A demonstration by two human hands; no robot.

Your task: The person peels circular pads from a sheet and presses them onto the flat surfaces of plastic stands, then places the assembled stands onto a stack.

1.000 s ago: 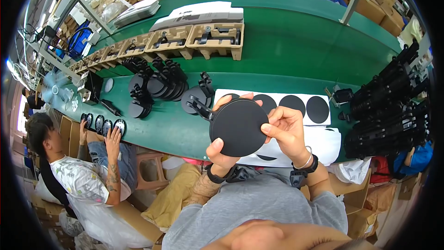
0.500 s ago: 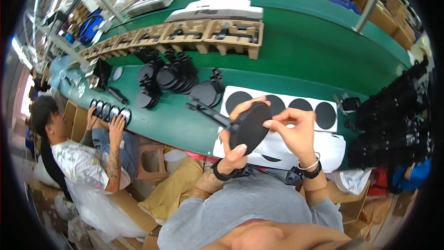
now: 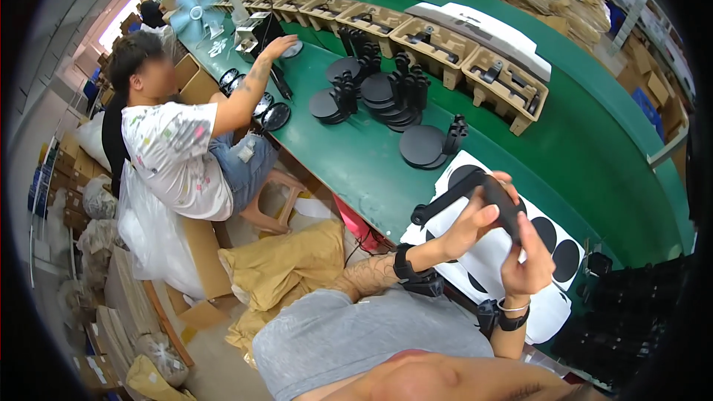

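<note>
My left hand (image 3: 469, 224) and my right hand (image 3: 527, 260) both grip a black round stand base with a short arm (image 3: 475, 186), held edge-on above a white sheet with black discs (image 3: 497, 252) on the green table (image 3: 356, 156). The arm of the base sticks out to the left past my left thumb. Another black base with an upright post (image 3: 429, 144) lies just beyond my hands.
A cluster of black stand bases (image 3: 371, 93) sits further along the table, with brown cardboard trays (image 3: 475, 67) behind it. A seated person in a white shirt (image 3: 178, 148) reaches onto the table at left. Black parts pile (image 3: 631, 304) at right. Cardboard and bags lie on the floor.
The round base has turned from flat-facing to edge-on in my hands. My head has swung left, bringing the seated person and the floor into view.
</note>
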